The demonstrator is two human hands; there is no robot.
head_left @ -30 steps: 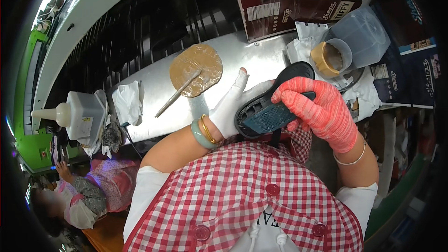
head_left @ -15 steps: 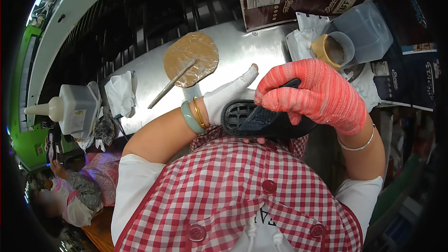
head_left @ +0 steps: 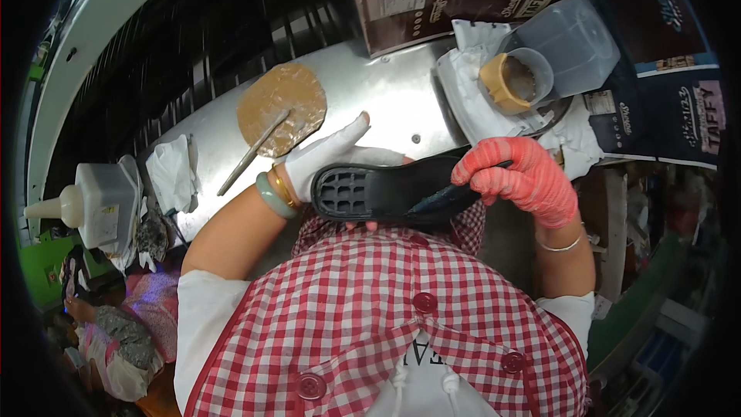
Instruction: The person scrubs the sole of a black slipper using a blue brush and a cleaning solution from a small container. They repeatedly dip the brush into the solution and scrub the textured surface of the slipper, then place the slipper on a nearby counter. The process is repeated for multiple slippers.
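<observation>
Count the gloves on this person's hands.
2: a white glove on the left hand, partly hidden behind the black shoe sole, and a coral-pink glove on the right hand, at the sole's other end.

My metal worktop (head_left: 401,100) gleams in a dim workroom.
Beyond it I see a dark, ribbed stretch (head_left: 177,69) edged by a pale curved frame (head_left: 81,48); green machinery (head_left: 40,269) stands on my left, a green surface (head_left: 639,328) lies low on my right.

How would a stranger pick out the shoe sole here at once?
Start at the checked apron. Just above it, between the white-gloved left hand and coral-gloved right hand, is the black sole. A grid of hollows at its left end sets it apart from its neighbours.
</observation>
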